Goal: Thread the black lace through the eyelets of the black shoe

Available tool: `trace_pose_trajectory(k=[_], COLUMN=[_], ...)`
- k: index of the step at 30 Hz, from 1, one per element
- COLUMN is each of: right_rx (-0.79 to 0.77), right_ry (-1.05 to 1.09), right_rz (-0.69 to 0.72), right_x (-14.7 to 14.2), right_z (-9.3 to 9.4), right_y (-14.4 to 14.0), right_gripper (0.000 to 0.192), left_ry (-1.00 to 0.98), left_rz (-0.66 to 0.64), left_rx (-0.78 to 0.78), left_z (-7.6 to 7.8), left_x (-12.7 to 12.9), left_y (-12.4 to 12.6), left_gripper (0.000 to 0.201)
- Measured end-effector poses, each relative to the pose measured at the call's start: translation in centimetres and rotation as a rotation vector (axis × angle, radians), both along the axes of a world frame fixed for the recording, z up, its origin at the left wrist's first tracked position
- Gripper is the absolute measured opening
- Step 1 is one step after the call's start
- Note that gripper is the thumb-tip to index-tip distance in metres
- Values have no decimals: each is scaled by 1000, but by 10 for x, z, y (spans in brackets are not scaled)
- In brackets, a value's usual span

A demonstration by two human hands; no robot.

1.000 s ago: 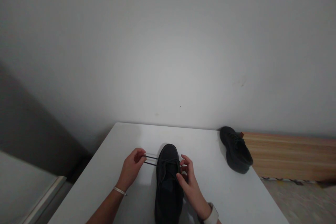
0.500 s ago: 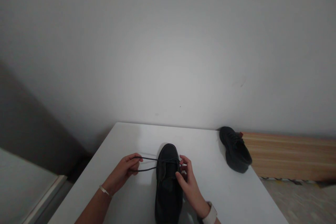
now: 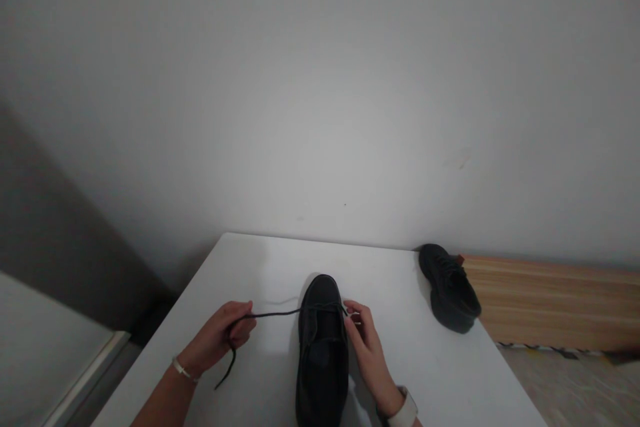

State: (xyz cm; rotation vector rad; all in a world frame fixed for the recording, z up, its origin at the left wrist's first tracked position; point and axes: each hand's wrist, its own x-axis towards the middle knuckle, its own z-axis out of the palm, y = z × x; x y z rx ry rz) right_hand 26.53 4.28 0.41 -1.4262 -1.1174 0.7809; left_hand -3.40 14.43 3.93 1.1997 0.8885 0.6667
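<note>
on the white worktop (image 3: 425, 373) straight in front of me stands the black shoe (image 3: 321, 347), toe pointing away toward the wall, and that is where both my hands are busy in this head view. my left hand (image 3: 220, 340) sits out to the left of the shoe, fingers (image 3: 243, 328) closed together on the black lace (image 3: 273, 314); the lace runs taut from the eyelets across to my grip, and its loose end hangs down from my fist and trails onto the worktop toward me. a second ago that hand was close beside the shoe with two strands drawn between them; now it has drawn further left and only one strand stretches across, so i judge the lace is pulling out through the eyelets. my right hand (image 3: 367, 347) rests against the right side of the shoe near the eyelets, fingers curled together there; whether they pinch lace or just steady the upper i cannot tell. a pale band sits on each wrist. well apart, at the far right corner of the worktop, lies the second black shoe (image 3: 450, 288), tipped a little, just beside a wooden surface (image 3: 550, 300) beyond the edge.
</note>
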Motion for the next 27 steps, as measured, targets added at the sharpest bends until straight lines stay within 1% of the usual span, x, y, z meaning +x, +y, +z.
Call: trace_pose_trajectory(k=[2, 4, 5, 7, 9, 11, 14, 15, 17, 18, 19, 20, 21, 22, 24, 26, 27], right_rx=[-10, -30, -36, -38, -32, -13, 35, 53, 92, 108, 118, 120, 114, 99, 60, 16, -6], right_ry=[-16, -25, -30, -39, -41, -41, -38, -40, -60, -72, -79, -80, -74, -61, -36, -11, 2], right_rz=[-61, -80, -78, -51, -20, -14, -15, 21, 171, 245, 288, 294, 257, 191, 77, 22, 18], right_x=[7, 13, 15, 16, 15, 14, 13, 13, 11, 11, 11, 11, 12, 13, 17, 20, 21], right_z=[-6, -12, -15, -18, -15, -7, 14, 23, 40, 46, 50, 52, 52, 48, 37, 23, 17], right_y=[3, 7, 8, 10, 10, 8, 0, -4, -10, -13, -14, -13, -11, -8, 1, 10, 14], right_gripper=[43, 46, 47, 44, 39, 38, 34, 32, 30, 33, 37, 42, 46, 47, 44, 40, 42], left_ry=[153, 291, 348, 435, 496, 536, 563, 567, 570, 572, 575, 580, 585, 590, 600, 600, 596], left_rz=[-118, -181, -183, -145, -100, -76, -74, -76, -81, -80, -76, -70, -61, -45, 9, 77, 106], left_rx=[47, 110, 150, 237, 314, 370, 418, 428, 441, 447, 454, 461, 471, 483, 520, 566, 588], left_z=[-2, -6, -9, -14, -18, -20, -19, -19, -18, -18, -19, -19, -20, -21, -21, -18, -16], left_x=[1, 6, 9, 16, 21, 26, 30, 31, 32, 33, 33, 34, 34, 34, 35, 37, 39], left_y=[-2, -4, -4, -4, -3, -3, -3, -4, -5, -6, -7, -7, -7, -7, -8, -11, -13], left_gripper=[61, 54, 53, 53, 50, 46, 42, 41, 40, 40, 39, 39, 39, 38, 33, 26, 24])
